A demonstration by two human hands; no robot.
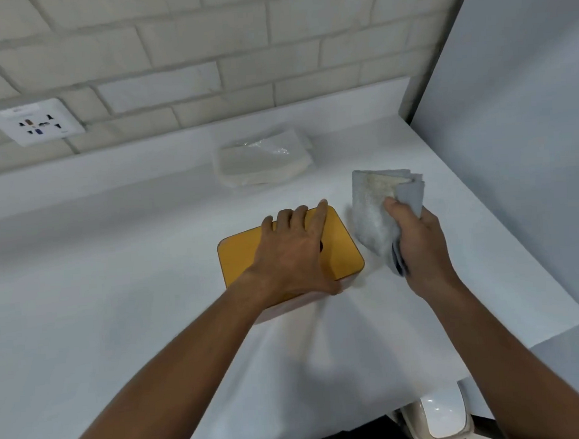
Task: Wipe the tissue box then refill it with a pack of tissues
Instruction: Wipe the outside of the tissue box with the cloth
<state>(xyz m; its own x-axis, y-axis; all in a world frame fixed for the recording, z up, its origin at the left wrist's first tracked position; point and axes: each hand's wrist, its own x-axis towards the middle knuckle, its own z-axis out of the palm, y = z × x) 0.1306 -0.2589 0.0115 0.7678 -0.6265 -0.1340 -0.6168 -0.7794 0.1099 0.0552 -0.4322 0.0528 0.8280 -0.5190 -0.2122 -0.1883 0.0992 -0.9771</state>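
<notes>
Only the head view to go on. The tissue box (291, 256), yellow lid on, sits roughly mid-counter, a bit toward the right edge of the white counter (100, 279). The left hand (295, 252) lies flat across the lid, fingers spread and reaching over the far edge, thumb on the near side, so it's pressing down to pin the box rather than wrapping around it. The right hand (420, 246) has its grip closed around a folded grey cloth (378, 211), held up just beside the box's right side; whether the cloth touches the box I can't tell.

The pack of tissues (263, 160) is well apart, back near the counter's far edge by the wall, still in its plastic wrapper.

Looks like the wiping step to me. My take on doing it well: keep that left palm firm so the box doesn't skate on the smooth counter, run the flat face of the cloth along the side, then shift the holding hand so the lid gets wiped too.
</notes>
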